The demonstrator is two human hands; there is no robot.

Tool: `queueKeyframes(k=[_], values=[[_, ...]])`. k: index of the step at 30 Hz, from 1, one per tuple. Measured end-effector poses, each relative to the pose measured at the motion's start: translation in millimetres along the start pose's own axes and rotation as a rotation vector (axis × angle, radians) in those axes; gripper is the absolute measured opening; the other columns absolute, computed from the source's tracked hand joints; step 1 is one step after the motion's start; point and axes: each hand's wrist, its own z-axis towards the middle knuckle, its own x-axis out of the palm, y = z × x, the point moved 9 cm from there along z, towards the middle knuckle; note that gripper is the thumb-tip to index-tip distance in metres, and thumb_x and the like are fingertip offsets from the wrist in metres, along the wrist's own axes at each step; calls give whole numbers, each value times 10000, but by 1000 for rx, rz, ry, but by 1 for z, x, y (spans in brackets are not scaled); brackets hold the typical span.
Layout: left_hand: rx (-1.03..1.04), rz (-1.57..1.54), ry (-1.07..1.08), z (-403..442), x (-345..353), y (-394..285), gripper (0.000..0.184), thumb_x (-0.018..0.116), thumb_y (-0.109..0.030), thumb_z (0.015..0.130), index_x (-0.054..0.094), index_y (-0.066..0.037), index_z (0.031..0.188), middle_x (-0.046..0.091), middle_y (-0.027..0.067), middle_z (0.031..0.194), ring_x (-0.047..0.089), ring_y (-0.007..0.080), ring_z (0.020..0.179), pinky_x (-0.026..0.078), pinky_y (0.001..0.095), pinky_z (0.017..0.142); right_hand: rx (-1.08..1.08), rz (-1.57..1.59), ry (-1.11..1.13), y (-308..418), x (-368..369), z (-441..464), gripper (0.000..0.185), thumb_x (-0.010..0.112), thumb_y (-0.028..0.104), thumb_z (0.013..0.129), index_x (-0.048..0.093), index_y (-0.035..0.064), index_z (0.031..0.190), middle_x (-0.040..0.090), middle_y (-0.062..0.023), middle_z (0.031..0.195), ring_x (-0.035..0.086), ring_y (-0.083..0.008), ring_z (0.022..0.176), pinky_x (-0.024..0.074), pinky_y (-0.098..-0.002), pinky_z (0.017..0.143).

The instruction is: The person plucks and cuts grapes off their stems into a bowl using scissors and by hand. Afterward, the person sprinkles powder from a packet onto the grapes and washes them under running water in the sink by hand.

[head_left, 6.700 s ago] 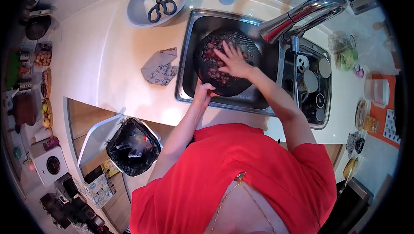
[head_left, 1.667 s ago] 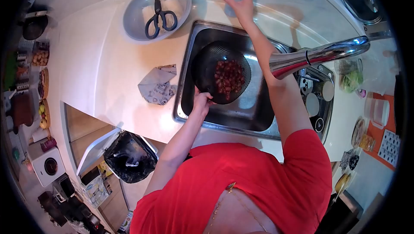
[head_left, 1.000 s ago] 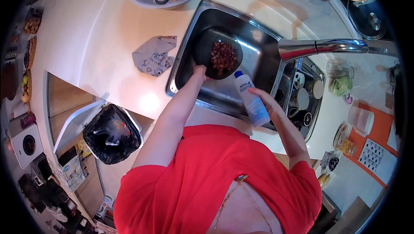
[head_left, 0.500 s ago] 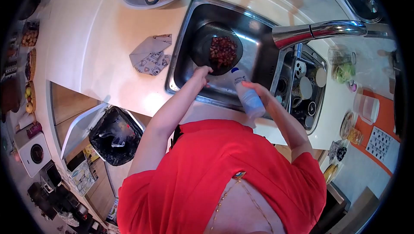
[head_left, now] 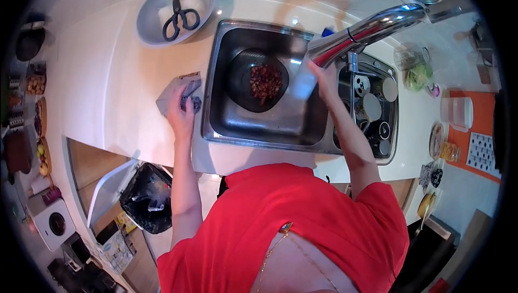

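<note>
to handle the bottle (head_left: 303, 83) well, the right hand (head_left: 322, 79) should press it firmly and guide it without knocking the tap (head_left: 372, 25), which covers a part of it. for the cloth (head_left: 166, 96), i think a light pinch is enough. the right arm reaches forward, fingers around the blurred bottle, at the right side of the sink (head_left: 259, 128); the cap (head_left: 327, 32) points to the back. the left hand (head_left: 181, 113) lies on the cloth from above; whether its fingers are closed, i cannot tell. the bowl (head_left: 241, 85) with red pieces (head_left: 265, 83) is in the sink, untouched.
</note>
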Motion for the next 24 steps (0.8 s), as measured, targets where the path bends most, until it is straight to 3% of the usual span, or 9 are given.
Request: queueKeyframes(k=[1, 2, 3, 5, 9, 13, 20, 23, 24], values=[[166, 410, 43, 0, 1, -2, 390, 585, -147, 819, 528, -111, 1203, 520, 137, 1208, 477, 294, 1113, 362, 382, 933, -52, -125, -91, -18, -16, 24, 341, 643, 179, 791, 538, 16, 1071, 568, -51, 1035, 530, -144, 956, 432, -288, 817], [333, 820, 77, -4, 11, -5, 411, 587, -198, 818, 527, -143, 1221, 466, 153, 1281, 410, 348, 1191, 308, 437, 982, -121, 26, -124, -23, -23, 46, 317, 632, 171, 807, 540, 12, 1066, 567, -54, 1040, 528, -139, 950, 431, -288, 822], [349, 817, 77, -9, 14, -4, 411, 587, -198, 818, 527, -143, 1221, 466, 153, 1281, 410, 348, 1191, 308, 437, 982, -203, 101, -141, 19, -17, 50, 361, 667, 181, 784, 531, 13, 1073, 569, -61, 1030, 533, -145, 940, 435, -284, 823], [395, 922, 58, -16, 20, -7, 408, 569, -264, 820, 542, -176, 1218, 361, 160, 1365, 281, 397, 1262, 205, 492, 1023, 53, -53, -47, 8, -11, 79, 417, 667, 50, 754, 469, 42, 1122, 564, -79, 975, 566, -169, 846, 473, -309, 744], [398, 937, 14, -18, 21, -7, 389, 570, -243, 816, 557, -242, 1205, 347, 155, 1376, 292, 384, 1263, 220, 494, 1013, 25, 241, -73, -33, -8, 125, 410, 718, 107, 728, 499, 41, 1068, 554, -70, 954, 557, -176, 770, 482, -320, 677], [399, 890, 34, -23, 19, -8, 359, 571, -252, 813, 584, -264, 1171, 363, 139, 1368, 300, 383, 1257, 222, 507, 1009, -254, 13, -235, 4, 4, 130, 623, 775, 269, 657, 450, -3, 1114, 551, -106, 962, 536, -224, 834, 457, -356, 738], [402, 838, -16, -32, 15, -13, 321, 579, -258, 805, 617, -232, 1123, 410, 124, 1337, 331, 371, 1243, 240, 509, 1001, -347, 50, -165, 11, 37, 133, 708, 805, 214, 603, 413, -7, 1149, 551, -130, 1038, 531, -229, 963, 430, -363, 839], [404, 809, -34, -33, 15, -17, 313, 588, -244, 799, 626, -230, 1109, 433, 121, 1321, 346, 367, 1234, 249, 507, 993, -203, -8, -45, 14, 54, 88, 732, 816, 230, 596, 411, -7, 1158, 552, -136, 1043, 539, -229, 964, 437, -362, 847], [403, 799, -42, -34, 14, -18, 309, 592, -237, 795, 630, -229, 1102, 444, 119, 1312, 354, 365, 1229, 255, 506, 987, -119, 150, 54, -1, 64, 71, 670, 799, 195, 621, 443, 0, 1154, 563, -122, 1065, 543, -215, 983, 434, -351, 866]])
